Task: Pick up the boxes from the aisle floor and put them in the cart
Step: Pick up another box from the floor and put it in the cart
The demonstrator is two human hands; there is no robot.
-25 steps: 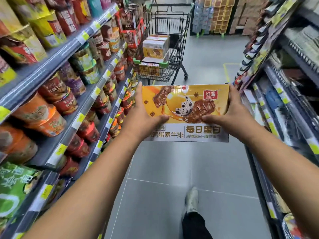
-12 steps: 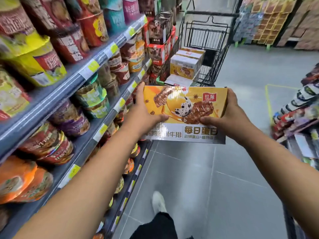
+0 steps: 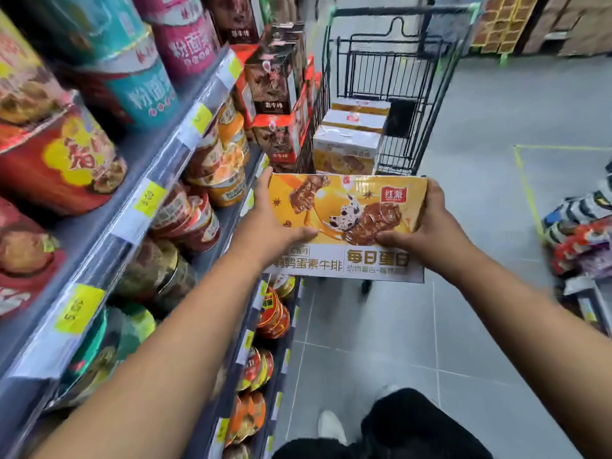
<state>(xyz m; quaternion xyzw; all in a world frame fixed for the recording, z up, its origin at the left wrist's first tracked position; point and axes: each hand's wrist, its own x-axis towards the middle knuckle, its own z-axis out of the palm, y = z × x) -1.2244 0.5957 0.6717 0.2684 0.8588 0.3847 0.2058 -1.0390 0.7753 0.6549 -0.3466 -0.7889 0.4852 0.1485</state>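
The yellow box [image 3: 347,207] is gripped at both ends — left hand [image 3: 275,223] and right hand [image 3: 430,223] curled round it; the cart [image 3: 390,67] is seen just beyond the hands, boxes stacked [image 3: 347,140] inside.

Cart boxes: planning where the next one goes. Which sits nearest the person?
The front box, whose yellow picture side shows; the middle box and rear box show mostly tops.

Glossy printed cardboard on the box [image 3: 347,210], light sheening off its yellow face; the cart [image 3: 394,71] is black-coated metal wire; floor tiles [image 3: 397,342] grey, smooth, matt; noodle bowls [image 3: 59,160] shiny-lidded; price labels [image 3: 79,309] yellow paper behind clear plastic
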